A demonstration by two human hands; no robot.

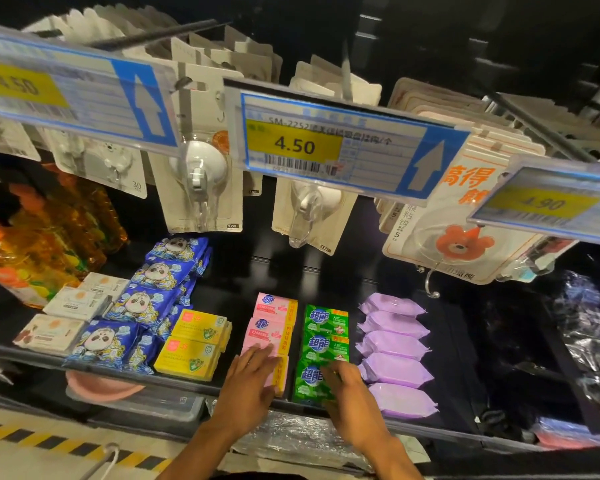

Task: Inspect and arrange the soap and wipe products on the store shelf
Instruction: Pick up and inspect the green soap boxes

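Left hand (253,379) lies flat, fingers spread, palm down on the nearest pink soap pack (274,370) at the front edge of the shelf (201,388); pressing on it, not wrapped around it. Right hand (347,389) rests on the nearest green soap pack (309,379), fingers loosely curled over its right side; cannot tell if it really grips. Both packs sit at the near end of their rows: pink row (272,320) running far, green row (326,332) just right of it, both printed "超能". Right of green, a row of plain purple wipe packs (394,344), no readable text. Left of pink, two yellow soap boxes (193,342) with a green shield mark. Further left, blue packs (146,299) with a panda face, then white boxes (73,306). Far left, orange bottles (42,244).

Above, hanging cards with suction hooks (201,174) and one card with an orange bear (461,242), Chinese text, partly "高得". Price tags: middle tag (329,147) reads "4.50", "SM-2252"; left tag (49,91) "4.50", blurred; right tag (548,206) "4.90". Shelf black, dim. Floor below left has yellow-black striping (49,441).
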